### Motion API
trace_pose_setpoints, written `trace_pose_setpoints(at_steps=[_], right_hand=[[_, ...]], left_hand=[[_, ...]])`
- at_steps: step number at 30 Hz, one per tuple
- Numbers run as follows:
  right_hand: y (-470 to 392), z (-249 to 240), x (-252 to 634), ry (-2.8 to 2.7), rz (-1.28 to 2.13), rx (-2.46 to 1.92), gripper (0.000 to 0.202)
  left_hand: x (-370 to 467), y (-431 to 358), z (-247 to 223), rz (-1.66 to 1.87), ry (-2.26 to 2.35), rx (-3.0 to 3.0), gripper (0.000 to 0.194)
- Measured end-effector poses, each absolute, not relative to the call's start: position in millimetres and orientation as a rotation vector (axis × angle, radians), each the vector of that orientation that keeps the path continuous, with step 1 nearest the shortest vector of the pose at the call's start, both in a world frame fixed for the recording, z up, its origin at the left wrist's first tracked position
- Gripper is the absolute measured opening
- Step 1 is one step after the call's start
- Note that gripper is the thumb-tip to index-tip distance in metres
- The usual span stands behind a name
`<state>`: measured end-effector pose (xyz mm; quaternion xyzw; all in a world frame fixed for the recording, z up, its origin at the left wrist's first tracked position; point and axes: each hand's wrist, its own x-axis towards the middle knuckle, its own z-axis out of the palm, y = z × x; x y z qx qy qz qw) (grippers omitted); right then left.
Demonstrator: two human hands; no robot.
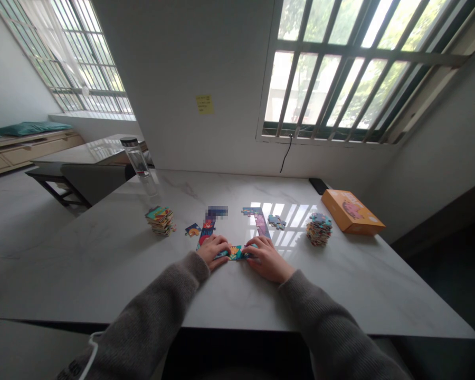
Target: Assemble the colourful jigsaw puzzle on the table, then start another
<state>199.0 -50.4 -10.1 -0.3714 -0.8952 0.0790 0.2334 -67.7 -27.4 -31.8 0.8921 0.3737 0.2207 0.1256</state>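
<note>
A partly joined puzzle border (235,252) lies on the white marbled table (237,295), with a left side, a right side and a bottom row. My left hand (214,251) rests on its lower left corner, fingers bent over the pieces. On the lower right part lies my right hand (267,257), its fingers curled down onto the bottom row. Between the two hands a green and orange stretch of the row shows. Whether either hand grips a piece is hidden under the fingers. Loose pieces (192,229) sit left of the border, and more loose pieces (277,221) sit right of it.
A stack of pieces (160,220) stands at left, another stack (319,229) at right. Beyond are an orange box (352,212) and a black phone (319,186). A glass bottle (135,157) stands at the table's back left. A yellow note (205,104) is on the wall.
</note>
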Motion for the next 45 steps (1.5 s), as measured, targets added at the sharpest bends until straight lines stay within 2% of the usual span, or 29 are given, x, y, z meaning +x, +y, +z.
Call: trace_pose_setpoints(at_steps=[6, 9, 15, 20, 26, 33, 45], right_hand=[[-49.9, -13.2, 198.3, -2.473, 0.211, -0.992, 0.028], [-49.5, -13.7, 199.8, -2.477, 0.221, -0.968, 0.030], [-39.9, -13.2, 214.2, -2.421, 0.352, -0.999, 0.050], [-32.2, -14.5, 224.3, -2.498, 0.358, -0.983, 0.038], [-35.3, -14.6, 224.4, -2.515, 0.297, -0.994, 0.036], [-42.3, -15.2, 217.7, -2.508, 0.287, -1.073, 0.037], [-41.6, -15.5, 215.3, -2.486, 0.280, -1.125, 0.032]], left_hand=[[-64.9, -34.4, -26.4, 0.679, 1.127, 2.605, 0.013], [-54.1, -38.9, -24.2, 0.736, 1.110, 2.644, 0.019], [-33.4, -37.2, -28.1, 0.735, 1.075, 2.620, 0.029], [-33.2, -32.8, -31.6, 0.669, 1.107, 2.594, 0.018], [-34.6, -32.7, -28.8, 0.660, 1.105, 2.581, 0.017], [-34.0, -31.8, -32.1, 0.625, 1.101, 2.645, 0.028], [-34.2, -31.6, -36.7, 0.645, 1.124, 2.663, 0.031]])
